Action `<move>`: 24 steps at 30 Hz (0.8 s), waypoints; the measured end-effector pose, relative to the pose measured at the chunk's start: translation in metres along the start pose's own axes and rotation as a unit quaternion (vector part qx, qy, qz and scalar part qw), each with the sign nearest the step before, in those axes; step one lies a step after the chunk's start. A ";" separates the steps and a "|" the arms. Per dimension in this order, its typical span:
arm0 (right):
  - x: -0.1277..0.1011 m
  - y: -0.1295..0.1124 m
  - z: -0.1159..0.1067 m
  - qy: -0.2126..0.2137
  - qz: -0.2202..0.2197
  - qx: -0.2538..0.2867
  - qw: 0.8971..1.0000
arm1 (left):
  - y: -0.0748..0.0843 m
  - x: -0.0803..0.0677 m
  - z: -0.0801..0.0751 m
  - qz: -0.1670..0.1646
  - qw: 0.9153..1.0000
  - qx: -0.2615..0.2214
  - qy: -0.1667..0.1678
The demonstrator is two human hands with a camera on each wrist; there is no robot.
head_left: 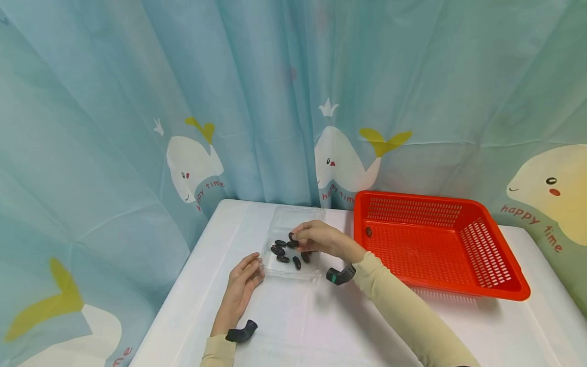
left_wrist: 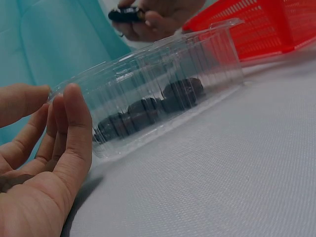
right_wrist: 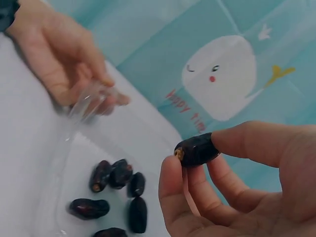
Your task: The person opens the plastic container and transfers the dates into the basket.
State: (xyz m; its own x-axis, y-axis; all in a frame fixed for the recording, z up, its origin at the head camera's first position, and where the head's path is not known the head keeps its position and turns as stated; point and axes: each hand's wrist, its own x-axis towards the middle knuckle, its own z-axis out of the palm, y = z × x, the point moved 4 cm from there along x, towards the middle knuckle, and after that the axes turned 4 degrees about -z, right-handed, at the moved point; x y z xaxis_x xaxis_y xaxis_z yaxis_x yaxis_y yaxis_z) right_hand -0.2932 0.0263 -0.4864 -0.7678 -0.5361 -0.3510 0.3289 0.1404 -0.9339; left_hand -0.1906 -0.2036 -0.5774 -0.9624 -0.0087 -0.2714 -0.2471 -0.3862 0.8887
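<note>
The right hand (head_left: 316, 238) hovers over the clear plastic tray (head_left: 293, 219) and pinches one dark date (right_wrist: 196, 149) between thumb and fingertips; the right wrist view shows the fruit held lengthwise, its stem end pointing left, lifted clear of the tray. The left hand (head_left: 245, 278) lies on the white bench (head_left: 293, 326) at the tray's near left corner, fingers straight and relaxed, their tips touching or just beside the tray's wall; it holds nothing. In the left wrist view its fingers (left_wrist: 74, 123) stand right against the clear ribbed side.

Inside the tray lie the other dates (head_left: 286, 252), a loose cluster of about six, some touching each other, gathered toward the near half of the tray. The tray sits on the bench near its far edge, left of centre.

To the right of the tray, just beside it, stands a red slotted basket (head_left: 486, 244) with a single dark date (head_left: 369, 232) lying at its left wall. Both forearms wear cream sleeves (head_left: 403, 311), each with a dark wrist-mounted device. Behind the bench hangs a pale blue curtain (head_left: 137, 102) printed with white whales and the words "happy time".
</note>
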 end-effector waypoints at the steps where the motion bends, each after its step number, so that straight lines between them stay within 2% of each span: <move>1: -0.002 -0.002 -0.001 -0.005 -0.004 0.011 1.000 | 0.000 0.000 0.000 0.000 1.000 0.001 -0.002; 8: -0.022 -0.019 -0.017 -0.051 -0.051 0.110 0.991 | 0.000 0.000 0.000 0.004 1.000 0.000 -0.009; 15: -0.037 -0.028 -0.045 -0.040 -0.060 0.188 0.980 | 0.000 0.000 -0.001 0.000 1.000 0.001 -0.005; 17: -0.042 -0.030 -0.056 -0.037 -0.071 0.193 0.978 | 0.000 0.000 -0.001 -0.001 1.000 0.001 -0.003; 22: -0.063 -0.033 -0.084 -0.057 -0.143 0.159 0.975 | 0.000 0.000 -0.001 -0.001 1.000 -0.001 -0.001; 24: -0.073 -0.033 -0.095 -0.056 -0.158 0.157 0.973 | 0.001 0.000 0.000 0.000 1.000 -0.001 -0.001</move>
State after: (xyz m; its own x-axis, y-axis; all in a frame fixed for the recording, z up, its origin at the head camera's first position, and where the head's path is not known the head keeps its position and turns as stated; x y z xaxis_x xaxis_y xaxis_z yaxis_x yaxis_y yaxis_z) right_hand -0.2998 0.1400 -0.4366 -0.7995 -0.6003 -0.0228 0.2501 -0.2980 -0.9212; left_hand -0.1906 -0.2042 -0.5767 -0.9626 -0.0058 -0.2707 -0.2474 -0.3872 0.8882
